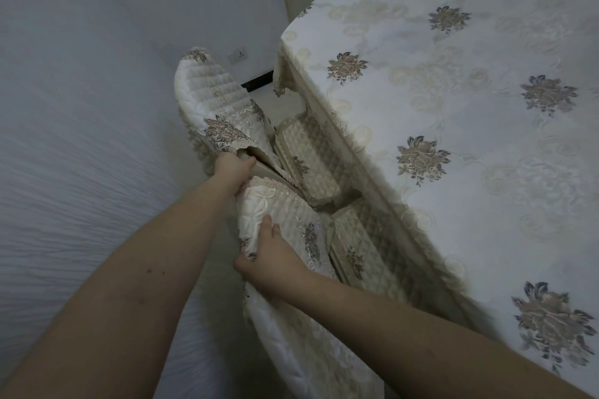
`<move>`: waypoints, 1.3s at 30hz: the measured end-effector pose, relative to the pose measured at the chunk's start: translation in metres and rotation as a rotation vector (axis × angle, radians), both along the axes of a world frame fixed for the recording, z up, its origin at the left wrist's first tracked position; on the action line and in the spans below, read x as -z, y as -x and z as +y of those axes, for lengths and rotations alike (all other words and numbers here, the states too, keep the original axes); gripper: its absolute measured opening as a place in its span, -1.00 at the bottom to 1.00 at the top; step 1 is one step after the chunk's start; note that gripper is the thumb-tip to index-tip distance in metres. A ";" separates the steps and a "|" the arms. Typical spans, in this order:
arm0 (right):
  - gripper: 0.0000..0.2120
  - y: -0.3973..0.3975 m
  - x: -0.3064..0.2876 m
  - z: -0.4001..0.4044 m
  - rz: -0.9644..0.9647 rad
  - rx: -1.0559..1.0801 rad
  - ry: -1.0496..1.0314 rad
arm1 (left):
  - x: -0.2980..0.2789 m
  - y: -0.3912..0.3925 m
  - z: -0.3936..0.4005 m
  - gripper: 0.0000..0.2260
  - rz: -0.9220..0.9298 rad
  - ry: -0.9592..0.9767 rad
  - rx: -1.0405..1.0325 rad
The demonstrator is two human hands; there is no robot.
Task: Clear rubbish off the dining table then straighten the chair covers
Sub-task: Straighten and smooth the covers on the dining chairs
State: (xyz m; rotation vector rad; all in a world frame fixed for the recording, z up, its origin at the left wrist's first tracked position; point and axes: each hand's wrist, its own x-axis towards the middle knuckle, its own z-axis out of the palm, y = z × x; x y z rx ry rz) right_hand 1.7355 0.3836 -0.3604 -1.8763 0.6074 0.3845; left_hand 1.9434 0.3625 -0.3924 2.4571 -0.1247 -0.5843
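Head view: both arms stretched forward. Left hand (234, 168) grips top edge of near chair cover (285, 220); right hand (270, 257) clutches its side, beside dining table (470, 81).

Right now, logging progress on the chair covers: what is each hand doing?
Left hand: closed on the near chair cover at its top edge.
Right hand: closed on the same cover's side.
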 end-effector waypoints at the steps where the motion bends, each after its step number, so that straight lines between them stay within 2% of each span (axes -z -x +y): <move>1: -0.05 0.000 0.000 0.000 0.000 -0.002 0.001 | 0.000 0.000 0.001 -0.67 0.002 0.007 -0.001; 10: -0.06 0.000 0.002 0.001 -0.012 -0.004 0.050 | -0.001 -0.003 0.004 -0.57 0.054 -0.066 0.037; 18: 0.01 0.010 0.010 -0.005 -0.011 -0.023 0.072 | 0.000 0.005 0.009 -0.21 0.060 -0.079 -0.020; 24: -0.03 0.031 0.007 -0.014 -0.029 -0.108 0.097 | 0.006 0.019 0.020 -0.32 0.064 -0.041 0.000; 32: -0.18 0.057 0.002 0.000 -0.039 -0.092 0.074 | -0.001 0.032 0.011 -0.44 0.067 -0.047 -0.021; 37: -0.49 0.066 0.001 -0.008 -0.033 -0.063 0.079 | -0.007 0.043 0.005 -0.58 0.048 -0.071 -0.007; 39: -0.36 0.074 -0.004 -0.016 -0.030 -0.082 0.089 | -0.005 0.050 0.006 -0.54 0.034 -0.091 -0.022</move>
